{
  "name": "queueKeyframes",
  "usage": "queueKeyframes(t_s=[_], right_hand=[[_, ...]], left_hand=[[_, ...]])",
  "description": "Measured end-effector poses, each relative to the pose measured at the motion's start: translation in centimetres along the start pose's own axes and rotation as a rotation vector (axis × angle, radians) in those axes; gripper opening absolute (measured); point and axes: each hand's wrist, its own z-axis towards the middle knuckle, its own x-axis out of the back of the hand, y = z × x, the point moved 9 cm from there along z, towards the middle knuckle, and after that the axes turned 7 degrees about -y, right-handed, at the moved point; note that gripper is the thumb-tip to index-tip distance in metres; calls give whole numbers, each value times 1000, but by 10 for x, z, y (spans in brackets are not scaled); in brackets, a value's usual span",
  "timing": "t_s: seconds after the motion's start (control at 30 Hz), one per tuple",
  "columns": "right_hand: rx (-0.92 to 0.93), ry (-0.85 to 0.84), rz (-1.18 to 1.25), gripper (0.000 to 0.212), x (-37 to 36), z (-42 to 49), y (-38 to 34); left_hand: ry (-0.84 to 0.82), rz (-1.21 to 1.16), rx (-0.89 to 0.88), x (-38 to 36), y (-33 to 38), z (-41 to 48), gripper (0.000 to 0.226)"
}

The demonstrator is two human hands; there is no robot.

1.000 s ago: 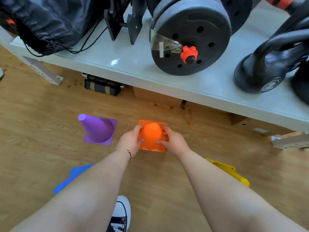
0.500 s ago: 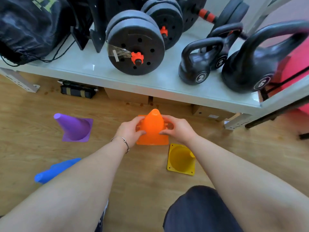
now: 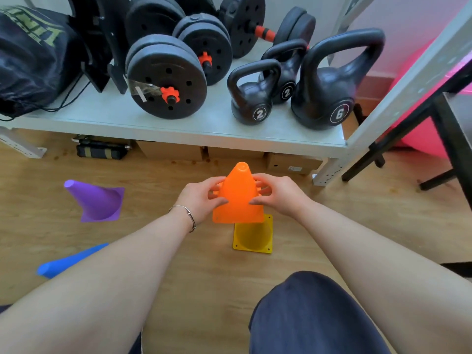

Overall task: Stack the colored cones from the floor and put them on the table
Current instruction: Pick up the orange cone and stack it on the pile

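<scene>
The orange cone sits at the centre of the frame, tip up, clasped from both sides: the left hand curls its fingers round the left wall and the right hand mirrors it on the right, both closed on the cone with fingertips partly hidden behind it. Its square base overlaps the upper edge of the yellow cone, so whether the two touch cannot be told. The yellow cone shows its hollow to the camera; how it lies is hard to make out. At lower left the blue cone lies on its side, its wide end hidden behind the left forearm. The purple cone stands tilted at mid left, well apart from the hands. A dark-clad knee fills the lower right and is cut off by the bottom edge.

Open wooden floor lies to the right of the hands and between the cones. Across the upper frame runs a pale shelf loaded with weight plates, kettlebells and a black bag — its front lip is bare. Boxes underneath are in shadow. A dark table leg crosses the right edge.
</scene>
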Motion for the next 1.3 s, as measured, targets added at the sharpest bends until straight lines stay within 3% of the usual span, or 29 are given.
queueKeyframes(t_s=[0.3,0.67,1.3], right_hand=[[-100,-28,-30,79,-5,-34,47],[-222,-119,-87,79,-68,-12,114],[-284,-83,-18,78,-117,7,153]], left_hand=[[-87,59,3,-57,18,0,62],[-221,3,111,-132,-30,23,61],[-279,-5,192,-170,-71,41,61]])
